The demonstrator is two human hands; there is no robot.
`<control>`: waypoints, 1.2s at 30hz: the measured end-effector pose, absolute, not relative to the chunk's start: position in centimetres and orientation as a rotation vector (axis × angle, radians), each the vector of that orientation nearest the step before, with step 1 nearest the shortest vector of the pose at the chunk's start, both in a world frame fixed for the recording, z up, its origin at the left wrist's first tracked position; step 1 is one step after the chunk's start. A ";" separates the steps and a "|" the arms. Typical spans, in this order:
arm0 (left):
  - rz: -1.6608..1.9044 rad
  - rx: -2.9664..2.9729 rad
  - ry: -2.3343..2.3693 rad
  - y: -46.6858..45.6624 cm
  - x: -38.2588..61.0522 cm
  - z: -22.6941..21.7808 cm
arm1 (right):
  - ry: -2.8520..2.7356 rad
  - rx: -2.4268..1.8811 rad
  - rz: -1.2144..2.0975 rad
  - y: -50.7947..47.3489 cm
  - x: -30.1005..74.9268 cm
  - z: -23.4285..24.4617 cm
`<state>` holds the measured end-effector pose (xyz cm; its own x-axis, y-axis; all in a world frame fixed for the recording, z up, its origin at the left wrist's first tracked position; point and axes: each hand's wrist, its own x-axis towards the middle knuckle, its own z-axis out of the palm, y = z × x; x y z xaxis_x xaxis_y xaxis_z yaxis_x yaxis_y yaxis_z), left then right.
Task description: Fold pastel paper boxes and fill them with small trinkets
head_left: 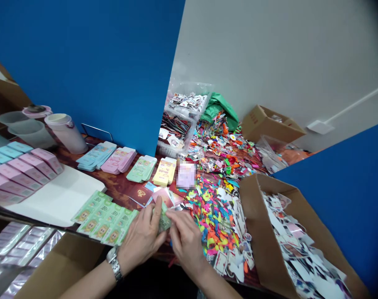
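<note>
One green packet (164,223) lies between the left hand (142,230), half-curled around it, and the right hand (187,238), pinching it, near the table's (115,182) front edge; its long axis seemingly points away from that edge.

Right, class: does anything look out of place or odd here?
Yes: pixelation covers a pale lilac item beside the yellow packets. Near the right hand, small colourful pieces lie loosely scattered, unlike the lined-up green packets.
</note>
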<state>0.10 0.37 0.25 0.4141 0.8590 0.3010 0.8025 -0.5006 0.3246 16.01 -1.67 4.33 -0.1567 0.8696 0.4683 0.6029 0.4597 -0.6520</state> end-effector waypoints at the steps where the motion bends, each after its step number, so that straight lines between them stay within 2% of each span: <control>1: 0.649 2.526 1.493 0.3 0.0 0.3 | -1.876 -1.234 0.383 -1.8 16.0 4.1; 12: 0.659 2.434 1.541 -0.9 -0.1 0.6 | -2.057 -1.275 0.354 -1.7 14.4 1.8; 21: 0.532 2.231 1.365 -2.7 -3.6 -0.3 | -1.843 -1.182 0.859 -1.3 13.3 -1.4; 26: 0.678 2.084 1.426 -2.8 -4.2 -1.3 | -1.833 -1.029 0.917 -1.0 11.0 -2.0; 32: 0.931 2.050 1.468 -2.9 -4.2 -1.0 | -1.738 -1.085 0.929 -0.5 11.5 -1.4; 36: 0.955 2.114 1.481 -2.3 -4.3 -1.3 | -1.779 -1.134 0.909 -0.8 11.9 -1.5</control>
<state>-4.26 -2.34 -1.25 0.2108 0.9275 0.3087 0.6642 -0.3676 0.6509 11.95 -0.79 -1.51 -0.2585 0.9321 0.2538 0.3400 0.3337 -0.8792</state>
